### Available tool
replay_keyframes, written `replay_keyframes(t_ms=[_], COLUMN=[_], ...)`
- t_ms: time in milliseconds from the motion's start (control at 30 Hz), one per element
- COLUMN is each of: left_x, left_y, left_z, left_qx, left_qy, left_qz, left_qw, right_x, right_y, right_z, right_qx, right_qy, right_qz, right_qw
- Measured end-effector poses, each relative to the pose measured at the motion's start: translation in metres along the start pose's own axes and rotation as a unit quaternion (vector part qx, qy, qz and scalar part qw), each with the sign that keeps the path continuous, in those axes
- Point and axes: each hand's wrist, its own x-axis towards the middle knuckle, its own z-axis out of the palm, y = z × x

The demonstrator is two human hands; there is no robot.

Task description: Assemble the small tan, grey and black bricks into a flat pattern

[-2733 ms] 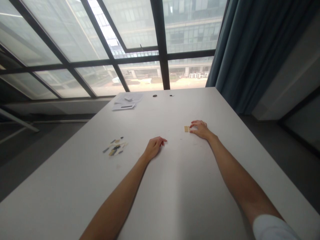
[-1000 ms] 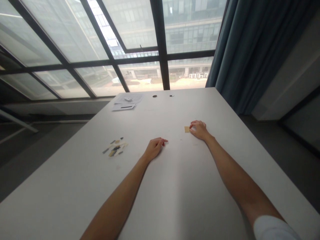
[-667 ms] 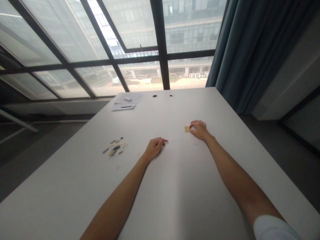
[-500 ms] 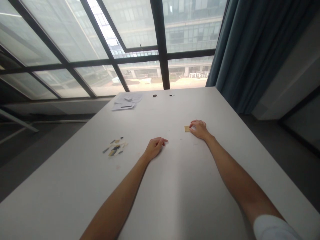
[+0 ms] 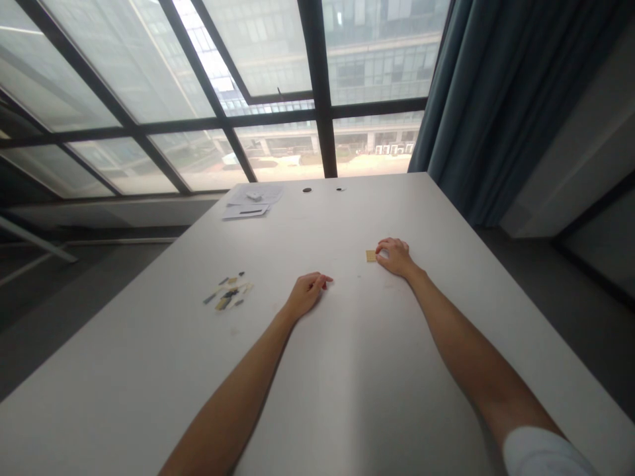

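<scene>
On the white table (image 5: 317,225), a small tan square plate with a studded-looking surface (image 5: 370,256) lies flat. My right hand (image 5: 394,255) is at its right edge, thumb and forefinger curved against it. The hand covers that edge. My left hand (image 5: 307,292) rests on the table nearer to me, forefinger stretched to the right and the others loosely bent. I see nothing in it. Further left lies a loose pile of small building pieces (image 5: 228,294) in tan, cream and dark grey, apart from both hands.
Papers (image 5: 248,210) with a small white object (image 5: 254,196) lie at the far left of the table. Two dark round holes (image 5: 307,190) sit near its back edge. Beyond stand windows (image 5: 278,152), with a blue curtain (image 5: 461,119) at the right.
</scene>
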Motion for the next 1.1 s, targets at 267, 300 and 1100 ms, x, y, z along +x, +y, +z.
replay_keyframes(t_ms=[267,300,1100], left_x=[-0.0004,-0.0005,-0.0012], left_y=[-0.0007,-0.0006,-0.0017], left_z=[-0.0007,-0.0009,0.0013], left_qx=[0.002,0.003,-0.002], left_qy=[0.001,0.000,0.001], left_qz=[0.002,0.003,0.005], left_qw=[1.000,1.000,1.000], right_x=[-0.0003,-0.0003,-0.0012], right_y=[0.0010,0.0010,0.0006], right_z=[0.0013,0.0015,0.0009], right_qx=[0.003,0.003,-0.002], right_qy=[0.005,0.005,-0.004], right_qz=[-0.003,-0.003,-0.006], right_qw=[1.000,1.000,1.000])
